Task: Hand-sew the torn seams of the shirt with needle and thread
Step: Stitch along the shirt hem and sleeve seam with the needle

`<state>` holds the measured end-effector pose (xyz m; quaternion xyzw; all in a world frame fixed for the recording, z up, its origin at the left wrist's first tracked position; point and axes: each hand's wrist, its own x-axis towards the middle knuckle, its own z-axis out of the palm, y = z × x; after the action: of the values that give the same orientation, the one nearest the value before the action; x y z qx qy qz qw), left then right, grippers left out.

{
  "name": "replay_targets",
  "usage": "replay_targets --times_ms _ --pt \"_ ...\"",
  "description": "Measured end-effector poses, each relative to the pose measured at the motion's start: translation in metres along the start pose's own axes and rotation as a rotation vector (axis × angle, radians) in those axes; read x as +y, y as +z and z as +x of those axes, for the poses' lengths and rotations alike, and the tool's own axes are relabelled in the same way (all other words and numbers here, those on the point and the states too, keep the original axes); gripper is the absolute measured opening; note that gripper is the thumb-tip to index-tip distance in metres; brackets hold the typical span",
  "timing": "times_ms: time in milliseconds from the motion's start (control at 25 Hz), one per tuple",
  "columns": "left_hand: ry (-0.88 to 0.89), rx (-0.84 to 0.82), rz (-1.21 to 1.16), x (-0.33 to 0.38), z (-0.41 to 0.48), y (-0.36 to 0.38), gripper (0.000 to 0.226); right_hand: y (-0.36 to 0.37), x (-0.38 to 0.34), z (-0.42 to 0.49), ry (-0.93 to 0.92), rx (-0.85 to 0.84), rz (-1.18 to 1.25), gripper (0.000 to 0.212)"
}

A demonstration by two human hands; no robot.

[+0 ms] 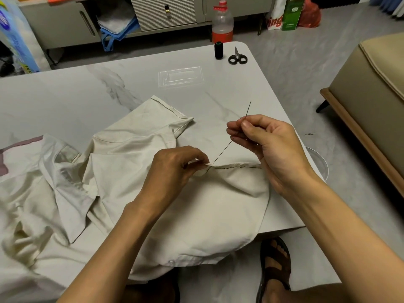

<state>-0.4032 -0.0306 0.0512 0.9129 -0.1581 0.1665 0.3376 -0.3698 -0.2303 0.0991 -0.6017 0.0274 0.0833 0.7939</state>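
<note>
A cream shirt (113, 171) lies crumpled across the marble table (65, 95). A line of dark stitches (238, 166) runs along its raised seam. My left hand (175, 169) pinches the fabric fold at the left end of that seam. My right hand (266, 145) pinches a thin needle (247, 110) between thumb and fingers, its tip pointing up and away. A taut dark thread (223, 152) runs from my right fingers down to the seam beside my left fingertips.
A black thread spool (218, 50) and small black-handled scissors (237, 56) stand at the table's far right corner. A plastic bottle (222, 22) is on the floor behind. A beige sofa (376, 95) is at right. My sandalled foot (275, 263) is under the table edge.
</note>
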Motion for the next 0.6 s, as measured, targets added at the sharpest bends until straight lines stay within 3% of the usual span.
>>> replay_targets --times_ms 280,440,600 --pt "0.043 -0.028 0.054 -0.021 -0.035 -0.013 0.018 0.000 -0.022 -0.023 -0.021 -0.117 0.051 0.012" --pt "-0.009 -0.028 0.105 -0.037 -0.043 -0.020 0.023 0.003 -0.035 -0.036 0.102 -0.211 0.194 0.013" --pt "-0.224 0.036 0.055 -0.032 -0.043 -0.027 0.029 -0.002 -0.043 -0.046 0.272 -0.326 0.320 0.008"
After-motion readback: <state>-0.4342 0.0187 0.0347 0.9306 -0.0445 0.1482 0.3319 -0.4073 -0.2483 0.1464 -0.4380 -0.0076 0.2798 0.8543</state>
